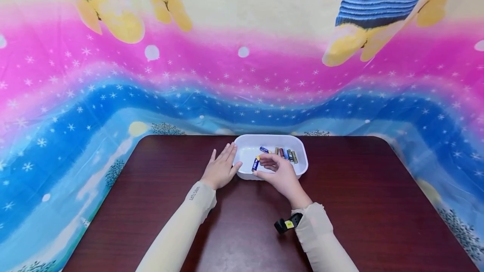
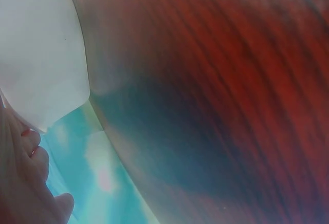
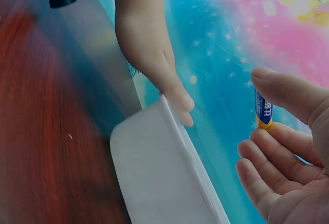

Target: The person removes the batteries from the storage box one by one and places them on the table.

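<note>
A white plastic basin [image 1: 245,175] stands near the table's back edge. My right hand [image 1: 281,176] pinches a blue battery with a yellow end [image 1: 256,164] between thumb and index finger, above the basin's front part. In the right wrist view that battery [image 3: 263,108] is held between the thumb and a fingertip, the other fingers loosely bent. My left hand [image 1: 222,167] rests against the basin's left rim with its fingers straight. Inside the basin, to the right, several batteries [image 1: 290,155] lie side by side, partly behind my right hand. Another blue battery [image 1: 264,150] lies near the back wall.
The dark red-brown wooden table [image 1: 151,205] reaches from the basin toward me. Behind it hangs a patterned cloth [image 1: 242,79] in pink, blue and cream. A black strap device [image 1: 288,223] sits at my right wrist.
</note>
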Demonstrator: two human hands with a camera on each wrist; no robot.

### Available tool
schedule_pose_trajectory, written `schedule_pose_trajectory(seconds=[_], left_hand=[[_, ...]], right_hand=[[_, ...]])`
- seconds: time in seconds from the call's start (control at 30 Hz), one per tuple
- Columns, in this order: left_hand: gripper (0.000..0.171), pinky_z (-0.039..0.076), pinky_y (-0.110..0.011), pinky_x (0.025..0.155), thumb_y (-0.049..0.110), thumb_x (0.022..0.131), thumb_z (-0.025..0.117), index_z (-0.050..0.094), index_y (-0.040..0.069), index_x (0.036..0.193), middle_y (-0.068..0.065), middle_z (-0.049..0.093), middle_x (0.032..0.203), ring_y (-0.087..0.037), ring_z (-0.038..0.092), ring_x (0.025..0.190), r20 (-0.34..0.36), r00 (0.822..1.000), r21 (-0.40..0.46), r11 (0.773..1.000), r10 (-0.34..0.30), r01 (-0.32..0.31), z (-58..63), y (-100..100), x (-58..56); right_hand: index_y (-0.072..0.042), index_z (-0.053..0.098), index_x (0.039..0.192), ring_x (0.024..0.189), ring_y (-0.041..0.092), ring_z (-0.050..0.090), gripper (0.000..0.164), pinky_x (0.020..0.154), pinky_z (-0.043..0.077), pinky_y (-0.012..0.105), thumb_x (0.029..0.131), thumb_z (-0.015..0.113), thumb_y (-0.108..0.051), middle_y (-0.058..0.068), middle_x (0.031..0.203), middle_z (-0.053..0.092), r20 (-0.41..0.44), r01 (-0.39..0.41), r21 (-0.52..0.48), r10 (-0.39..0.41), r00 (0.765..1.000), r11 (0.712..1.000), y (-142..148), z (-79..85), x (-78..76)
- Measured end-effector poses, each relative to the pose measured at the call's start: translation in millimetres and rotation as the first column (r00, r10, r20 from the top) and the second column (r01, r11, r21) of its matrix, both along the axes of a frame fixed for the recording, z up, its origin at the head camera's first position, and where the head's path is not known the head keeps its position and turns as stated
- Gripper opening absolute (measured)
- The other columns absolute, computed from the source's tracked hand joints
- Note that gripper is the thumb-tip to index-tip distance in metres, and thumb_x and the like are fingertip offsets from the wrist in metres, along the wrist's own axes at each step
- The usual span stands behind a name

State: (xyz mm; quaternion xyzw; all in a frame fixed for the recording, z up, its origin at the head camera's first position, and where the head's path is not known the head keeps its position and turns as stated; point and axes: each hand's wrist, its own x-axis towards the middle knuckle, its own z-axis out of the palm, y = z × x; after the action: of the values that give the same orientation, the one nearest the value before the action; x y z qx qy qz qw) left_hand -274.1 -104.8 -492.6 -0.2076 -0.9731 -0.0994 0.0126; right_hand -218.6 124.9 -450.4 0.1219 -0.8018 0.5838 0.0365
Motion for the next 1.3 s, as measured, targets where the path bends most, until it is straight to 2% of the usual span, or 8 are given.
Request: schedule_pose_trajectory(seconds=[0.3, 0.57, 0.67, 0.8, 0.97, 1.13, 1.3], left_hand=[[0.071, 0.006, -0.055, 0.125, 0.054, 0.109, 0.028, 0.016, 0.010, 0.163, -0.002, 0.012, 0.170, -0.018, 0.007, 0.156, 0.001, 1.000, 0.025, 1.000, -0.002, 0.002, 0.1, 1, -0.2], [0.072, 0.009, -0.057, 0.124, 0.054, 0.109, 0.027, 0.016, 0.009, 0.163, -0.004, 0.013, 0.170, -0.020, 0.009, 0.156, -0.009, 1.000, 0.009, 1.000, -0.006, 0.006, 0.4, 1, 0.8], [0.072, 0.010, -0.057, 0.124, 0.054, 0.109, 0.026, 0.015, 0.009, 0.163, -0.004, 0.013, 0.170, -0.019, 0.008, 0.156, -0.012, 1.000, 0.002, 1.000, -0.004, 0.004, 0.6, 0, 1.5], [0.072, 0.008, -0.056, 0.124, 0.054, 0.109, 0.026, 0.015, 0.009, 0.163, -0.004, 0.012, 0.170, -0.019, 0.008, 0.156, -0.008, 1.000, 0.007, 1.000, -0.004, 0.004, 0.6, -1, 1.9], [0.072, 0.007, -0.056, 0.124, 0.055, 0.109, 0.025, 0.015, 0.009, 0.163, -0.004, 0.012, 0.170, -0.019, 0.007, 0.156, 0.000, 1.000, 0.013, 1.000, -0.006, 0.006, -0.8, -1, 0.8], [0.073, 0.007, -0.056, 0.124, 0.056, 0.108, 0.024, 0.014, 0.009, 0.164, -0.003, 0.011, 0.170, -0.019, 0.007, 0.156, -0.002, 1.000, 0.016, 1.000, -0.005, 0.005, -1.6, -1, -0.3], [0.072, 0.008, -0.057, 0.124, 0.054, 0.109, 0.025, 0.014, 0.008, 0.163, -0.004, 0.011, 0.170, -0.021, 0.008, 0.156, -0.006, 1.000, 0.025, 1.000, -0.014, 0.015, -1.1, 0, -0.4]], right_hand=[[0.004, 0.066, 0.126, 0.111, 0.037, 0.066, 0.052, 0.100, 0.053, 0.044, 0.078, 0.087, -0.003, 0.021, 0.116, 0.068, 0.001, -0.035, -0.127, 0.035, 0.999, 0.991, -8, -4.2, 14.6], [0.006, 0.065, 0.125, 0.110, 0.039, 0.066, 0.050, 0.100, 0.052, 0.045, 0.078, 0.084, 0.004, 0.021, 0.114, 0.069, 0.024, -0.038, -0.092, 0.040, 0.999, 0.995, -18, -13.7, 22.1], [0.007, 0.065, 0.125, 0.110, 0.039, 0.066, 0.051, 0.100, 0.052, 0.047, 0.077, 0.084, 0.006, 0.022, 0.114, 0.069, 0.026, -0.051, -0.126, 0.055, 0.998, 0.991, -22, -18.6, 23.4], [0.004, 0.068, 0.122, 0.108, 0.036, 0.067, 0.051, 0.099, 0.053, 0.045, 0.075, 0.087, 0.004, 0.018, 0.112, 0.070, 0.020, -0.061, -0.150, 0.065, 0.998, 0.987, -26, -22.6, 26.1], [0.001, 0.069, 0.121, 0.107, 0.034, 0.067, 0.048, 0.097, 0.055, 0.040, 0.076, 0.088, -0.002, 0.014, 0.110, 0.071, 0.023, -0.081, -0.109, 0.084, 0.996, 0.991, -32, -28.7, 29.2], [0.002, 0.069, 0.120, 0.104, 0.034, 0.069, 0.048, 0.095, 0.056, 0.038, 0.076, 0.088, -0.004, 0.014, 0.109, 0.071, 0.021, -0.090, -0.069, 0.092, 0.996, 0.994, -39, -38.4, 29.8], [0.005, 0.068, 0.118, 0.103, 0.038, 0.069, 0.048, 0.094, 0.057, 0.041, 0.075, 0.088, -0.001, 0.017, 0.108, 0.071, 0.022, -0.085, -0.088, 0.087, 0.996, 0.992, -45, -45.5, 31.1]])
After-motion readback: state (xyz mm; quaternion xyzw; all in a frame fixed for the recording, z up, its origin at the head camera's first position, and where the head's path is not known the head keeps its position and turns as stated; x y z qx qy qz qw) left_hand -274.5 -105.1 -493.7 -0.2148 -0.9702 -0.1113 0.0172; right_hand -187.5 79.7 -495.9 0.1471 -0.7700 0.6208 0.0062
